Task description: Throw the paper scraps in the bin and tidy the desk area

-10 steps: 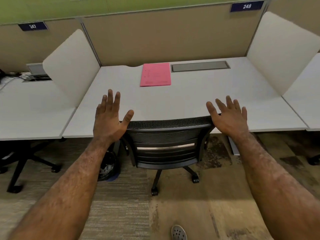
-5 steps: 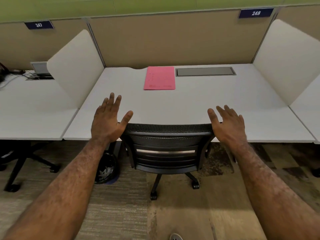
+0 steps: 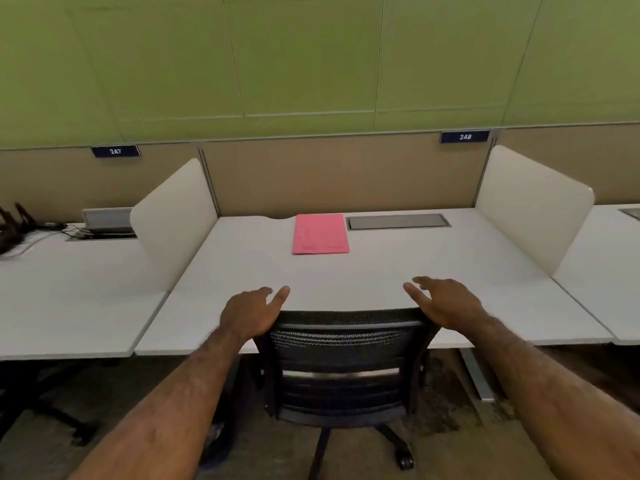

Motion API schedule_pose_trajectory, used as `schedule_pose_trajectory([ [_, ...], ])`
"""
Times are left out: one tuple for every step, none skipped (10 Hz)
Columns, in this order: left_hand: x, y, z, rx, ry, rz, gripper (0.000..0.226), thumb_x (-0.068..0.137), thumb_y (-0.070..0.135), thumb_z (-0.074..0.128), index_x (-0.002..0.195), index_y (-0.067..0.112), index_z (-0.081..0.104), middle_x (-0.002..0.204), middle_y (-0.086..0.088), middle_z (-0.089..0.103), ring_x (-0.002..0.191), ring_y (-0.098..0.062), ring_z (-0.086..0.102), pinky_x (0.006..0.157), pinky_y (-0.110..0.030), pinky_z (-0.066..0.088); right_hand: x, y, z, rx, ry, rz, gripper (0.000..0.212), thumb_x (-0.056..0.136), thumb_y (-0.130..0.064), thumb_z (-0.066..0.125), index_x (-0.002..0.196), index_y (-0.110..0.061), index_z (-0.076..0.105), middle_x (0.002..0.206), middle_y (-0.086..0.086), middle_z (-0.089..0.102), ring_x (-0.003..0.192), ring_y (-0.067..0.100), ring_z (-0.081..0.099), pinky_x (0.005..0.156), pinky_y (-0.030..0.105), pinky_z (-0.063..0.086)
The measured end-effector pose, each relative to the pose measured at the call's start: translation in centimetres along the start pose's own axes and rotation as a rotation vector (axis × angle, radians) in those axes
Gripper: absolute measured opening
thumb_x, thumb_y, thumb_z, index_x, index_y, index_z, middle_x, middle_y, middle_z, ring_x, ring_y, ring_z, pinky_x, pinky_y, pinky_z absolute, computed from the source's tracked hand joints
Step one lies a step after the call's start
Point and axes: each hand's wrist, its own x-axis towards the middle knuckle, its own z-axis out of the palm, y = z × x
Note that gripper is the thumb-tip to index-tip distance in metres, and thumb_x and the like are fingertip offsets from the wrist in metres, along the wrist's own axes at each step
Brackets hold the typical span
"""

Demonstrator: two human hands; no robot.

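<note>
A pink folder (image 3: 320, 233) lies flat at the back middle of the white desk (image 3: 381, 268). A black mesh office chair (image 3: 343, 358) stands tucked against the desk's front edge. My left hand (image 3: 251, 311) hovers at the chair back's left top corner, fingers relaxed and holding nothing. My right hand (image 3: 446, 303) hovers at the right top corner, fingers also loose and empty. No paper scraps show on the desk. The bin under the desk's left side is hidden behind my left forearm.
White side screens (image 3: 173, 216) (image 3: 533, 206) flank the desk. A grey cable hatch (image 3: 398, 221) sits at the back right. The left neighbouring desk (image 3: 69, 289) carries cables and an open hatch. Another chair's base (image 3: 52, 414) stands on the floor at left.
The camera has tilted up, showing more of the green wall. Both hands have moved forward over the desk edge and their fingers have gone from spread to loosely relaxed.
</note>
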Motion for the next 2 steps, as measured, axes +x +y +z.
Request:
schedule_pose_trajectory([
  [0.8,0.5,-2.1,0.020,-0.131,0.030,0.092,0.080,0.082,0.015,0.143,0.020,0.039,0.151,-0.002,0.040,0.137,-0.023,0.037,0.113,-0.040,0.028,0.9,-1.8,-1.2,0.019,-0.023,-0.042,0.070,0.090,-0.073,0.024,0.137,-0.028,0.049,0.134,0.001,0.060,0.122,0.023,0.054,0.102,0.043,0.043],
  [2.2,0.9,-4.5,0.068,-0.148,0.055,0.089,0.083,0.080,0.019,0.146,0.019,0.034,0.154,-0.003,0.034,0.139,-0.024,0.033,0.114,-0.041,0.025,2.3,-3.5,-2.4,0.009,-0.020,-0.075,0.071,0.090,-0.073,0.024,0.139,-0.027,0.046,0.138,0.001,0.057,0.125,0.022,0.052,0.103,0.043,0.042],
])
